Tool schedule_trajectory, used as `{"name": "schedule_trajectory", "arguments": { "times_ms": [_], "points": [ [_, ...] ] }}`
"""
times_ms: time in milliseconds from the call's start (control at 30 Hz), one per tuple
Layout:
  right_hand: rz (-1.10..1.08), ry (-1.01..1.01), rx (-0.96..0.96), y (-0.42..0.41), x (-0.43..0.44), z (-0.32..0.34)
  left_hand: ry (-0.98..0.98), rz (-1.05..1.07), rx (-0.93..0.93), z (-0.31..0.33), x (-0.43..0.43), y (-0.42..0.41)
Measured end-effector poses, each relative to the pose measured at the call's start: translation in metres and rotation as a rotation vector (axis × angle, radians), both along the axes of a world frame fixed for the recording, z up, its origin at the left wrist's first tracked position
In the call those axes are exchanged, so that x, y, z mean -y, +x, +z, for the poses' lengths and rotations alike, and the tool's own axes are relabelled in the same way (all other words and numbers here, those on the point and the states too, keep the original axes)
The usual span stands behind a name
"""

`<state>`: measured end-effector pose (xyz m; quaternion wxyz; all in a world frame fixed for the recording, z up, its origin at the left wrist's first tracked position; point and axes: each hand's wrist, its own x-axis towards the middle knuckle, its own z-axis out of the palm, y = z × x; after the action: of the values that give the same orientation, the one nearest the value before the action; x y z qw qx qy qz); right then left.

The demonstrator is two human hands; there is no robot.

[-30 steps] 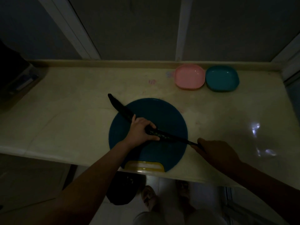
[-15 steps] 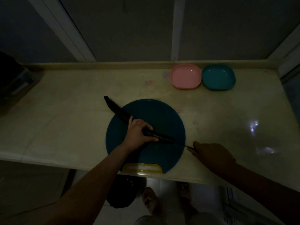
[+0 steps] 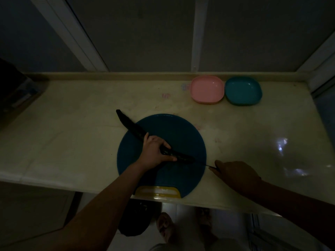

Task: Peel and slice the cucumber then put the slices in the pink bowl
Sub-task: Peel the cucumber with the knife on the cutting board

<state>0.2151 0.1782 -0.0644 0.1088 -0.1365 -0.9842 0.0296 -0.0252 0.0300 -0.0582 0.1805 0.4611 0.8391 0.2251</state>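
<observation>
I've got the left hand [image 3: 155,151] clamped on the cucumber [image 3: 133,126], which lies from 10 to 4 o'clock across the board [image 3: 181,131]. The right hand [image 3: 235,173], curled round the knife [image 3: 208,165], has slid out toward 4 o'clock since a second ago; its blade now reaches only the cucumber's tip.

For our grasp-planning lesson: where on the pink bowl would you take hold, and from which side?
Take the pink bowl at its near-left rim, reaching in from the front. It is shallow, with a raised rim a thumb could hook over. The teal bowl sits close against its right side and the back ledge runs behind, so those sides likely leave fingers little room.
</observation>
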Motion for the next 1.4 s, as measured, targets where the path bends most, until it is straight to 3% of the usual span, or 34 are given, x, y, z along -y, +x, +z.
{"name": "schedule_trajectory", "arguments": {
  "times_ms": [267,667,800,967,1400],
  "points": [
    [0.020,0.062,0.194,-0.002,-0.003,0.007,-0.028,-0.005,0.001,0.003,-0.002,0.000],
    [-0.036,-0.017,0.142,-0.004,0.001,0.012,-0.082,-0.018,0.034,0.001,-0.003,-0.002],
    [0.041,0.032,0.292,-0.013,0.005,0.022,-0.087,-0.020,0.034,0.001,-0.004,-0.002],
    [-0.045,-0.003,0.427,-0.020,0.005,0.024,-0.086,-0.012,0.028,-0.001,-0.004,-0.002],
    [-0.067,-0.006,0.375,-0.016,0.005,0.004,-0.066,-0.036,0.026,-0.002,-0.002,-0.002]
  ]
}}
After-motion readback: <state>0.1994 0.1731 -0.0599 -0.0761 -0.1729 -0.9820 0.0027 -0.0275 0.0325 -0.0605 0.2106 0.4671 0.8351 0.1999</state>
